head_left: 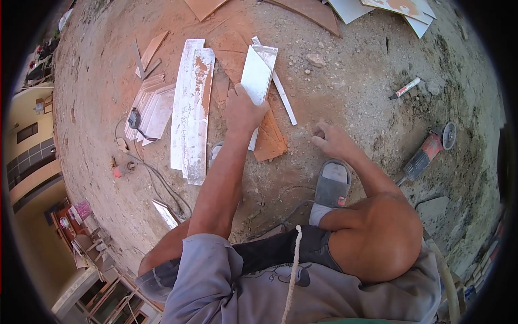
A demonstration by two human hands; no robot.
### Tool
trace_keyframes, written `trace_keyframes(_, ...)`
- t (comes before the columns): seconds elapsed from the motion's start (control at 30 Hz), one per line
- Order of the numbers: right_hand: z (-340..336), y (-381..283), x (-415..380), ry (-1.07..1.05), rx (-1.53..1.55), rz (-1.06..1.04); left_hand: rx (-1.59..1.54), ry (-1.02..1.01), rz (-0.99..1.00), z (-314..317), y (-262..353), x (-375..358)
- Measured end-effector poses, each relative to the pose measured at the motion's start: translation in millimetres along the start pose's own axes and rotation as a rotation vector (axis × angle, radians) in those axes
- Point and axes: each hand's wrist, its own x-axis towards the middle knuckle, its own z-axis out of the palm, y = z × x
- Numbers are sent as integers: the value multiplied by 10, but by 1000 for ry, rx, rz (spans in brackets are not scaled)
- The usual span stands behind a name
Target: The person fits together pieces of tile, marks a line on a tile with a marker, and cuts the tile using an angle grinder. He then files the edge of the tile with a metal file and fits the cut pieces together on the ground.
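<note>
My left hand (pixel 246 109) grips the lower end of a white tile piece (pixel 258 73), its thumb and fingers along the edges. Beneath and beside that piece lie reddish-brown tile pieces (pixel 270 141) and a narrow white strip (pixel 284 98). Just left of my left forearm are long white planks of tile (pixel 193 110), dusty and stained with brown. My right hand (pixel 328 137) hovers over the dirt above my sandal (pixel 333 183), its fingers curled; whether anything small is between them cannot be made out.
An angle grinder (pixel 423 156) and a marker (pixel 404 88) lie to the right. On the left are stacked tile pieces (pixel 154 110), a tape measure (pixel 134 119), a red tool (pixel 124 169) and cables. More tile pieces (pixel 310 13) lie at the top.
</note>
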Motion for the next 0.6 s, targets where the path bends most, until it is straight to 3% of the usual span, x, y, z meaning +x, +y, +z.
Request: trace_keyframes(0.6, 5, 6, 11, -3, -43, 18, 31, 9, -11, -2, 73, -9)
